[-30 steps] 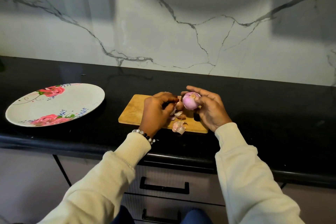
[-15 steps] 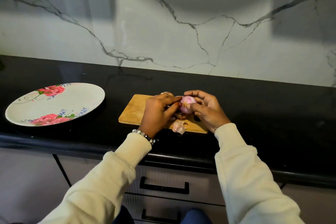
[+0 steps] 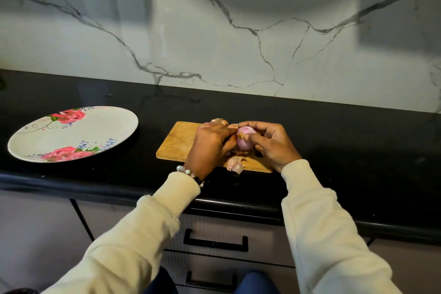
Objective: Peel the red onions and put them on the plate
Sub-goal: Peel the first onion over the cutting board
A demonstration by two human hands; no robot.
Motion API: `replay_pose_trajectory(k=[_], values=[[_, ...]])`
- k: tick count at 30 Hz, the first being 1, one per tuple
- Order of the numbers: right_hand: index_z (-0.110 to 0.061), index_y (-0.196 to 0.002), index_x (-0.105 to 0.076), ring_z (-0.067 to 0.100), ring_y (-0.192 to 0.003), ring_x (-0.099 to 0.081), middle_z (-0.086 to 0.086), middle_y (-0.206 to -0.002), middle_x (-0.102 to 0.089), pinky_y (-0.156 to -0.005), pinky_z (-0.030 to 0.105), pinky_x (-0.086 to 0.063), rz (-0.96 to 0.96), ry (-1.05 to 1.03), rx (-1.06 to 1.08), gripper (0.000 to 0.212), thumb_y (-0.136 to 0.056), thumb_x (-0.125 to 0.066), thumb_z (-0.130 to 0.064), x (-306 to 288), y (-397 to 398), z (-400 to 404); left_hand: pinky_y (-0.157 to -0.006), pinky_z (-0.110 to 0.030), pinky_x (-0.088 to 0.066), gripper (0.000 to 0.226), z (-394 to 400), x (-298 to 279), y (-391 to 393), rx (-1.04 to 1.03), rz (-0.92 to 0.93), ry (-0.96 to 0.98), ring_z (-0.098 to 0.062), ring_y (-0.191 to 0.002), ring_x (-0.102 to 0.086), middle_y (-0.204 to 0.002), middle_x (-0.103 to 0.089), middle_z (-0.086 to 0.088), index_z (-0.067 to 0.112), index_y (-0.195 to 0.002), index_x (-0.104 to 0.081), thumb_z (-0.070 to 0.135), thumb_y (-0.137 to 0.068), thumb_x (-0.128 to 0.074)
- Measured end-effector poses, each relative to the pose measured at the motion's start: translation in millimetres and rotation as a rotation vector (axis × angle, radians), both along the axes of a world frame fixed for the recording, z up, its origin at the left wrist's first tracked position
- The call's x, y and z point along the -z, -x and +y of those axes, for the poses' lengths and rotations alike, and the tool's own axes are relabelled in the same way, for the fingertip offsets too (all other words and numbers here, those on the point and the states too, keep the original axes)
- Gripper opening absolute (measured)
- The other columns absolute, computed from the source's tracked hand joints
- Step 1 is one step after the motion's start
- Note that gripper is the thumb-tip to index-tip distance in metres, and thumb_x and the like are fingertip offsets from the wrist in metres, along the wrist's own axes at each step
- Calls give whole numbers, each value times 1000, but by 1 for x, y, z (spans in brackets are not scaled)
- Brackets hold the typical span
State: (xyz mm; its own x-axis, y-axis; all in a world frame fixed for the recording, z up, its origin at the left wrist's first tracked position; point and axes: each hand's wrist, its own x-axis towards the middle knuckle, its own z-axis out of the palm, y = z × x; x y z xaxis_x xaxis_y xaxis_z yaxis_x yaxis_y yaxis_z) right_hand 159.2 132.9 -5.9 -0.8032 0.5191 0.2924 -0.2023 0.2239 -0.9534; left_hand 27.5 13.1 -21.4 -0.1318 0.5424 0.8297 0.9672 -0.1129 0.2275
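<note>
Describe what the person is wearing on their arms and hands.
Both arms wear long cream sleeves with ribbed cuffs. The left hand has a bracelet of clear, pearly and dark beads at the wrist. The right hand is bare, with no jewellery visible. No gloves.

Both the left hand [image 3: 210, 145] and right hand [image 3: 272, 143] grip a red onion [image 3: 244, 139] above the cutting board [image 3: 176, 143].

We wear cream ribbed-cuff sleeves [image 3: 167, 200] on both arms, a beaded bracelet [image 3: 190, 175] at our left wrist, and blue trousers [image 3: 255, 283].
</note>
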Motion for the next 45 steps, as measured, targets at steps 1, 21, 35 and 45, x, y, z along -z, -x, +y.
replay_pose_trajectory(k=[1, 21, 35, 45], values=[[-18, -101, -76, 23, -106, -68, 2, -104, -75, -85, 31, -56, -6, 0, -2, 26, -92, -61, 2, 1, 0, 1, -65, -31, -55, 33, 0, 0, 0, -10, 4, -1, -26, -67, -68, -77, -72, -12, 2, -89, -75, 27, -85, -54], [-14, -98, -76, 19, -103, -70, 3, -103, -76, -80, 28, -56, 11, 50, -61, 33, -94, -50, 7, -2, -1, -2, -72, -8, -45, 21, -3, -1, -1, 105, -234, -21, -5, -78, -62, -79, -75, -6, 4, -99, -76, 16, -83, -67], [-16, -106, -76, 26, -112, -67, 8, -115, -72, -95, 41, -55, -7, -18, -62, 29, -93, -57, 2, 3, 2, 1, -62, -20, -45, 15, -3, -5, -11, -66, -118, -19, -19, -62, -65, -71, -71, -8, 3, -85, -75, 13, -76, -68], [-16, -108, -73, 26, -113, -66, 7, -115, -72, -96, 41, -55, 31, -18, -64, 32, -90, -59, 7, 3, 3, 2, -79, -22, -56, 18, 0, -4, -8, -64, -515, -51, -15, -87, -70, -94, -74, -5, 7, -100, -76, 7, -82, -73]])
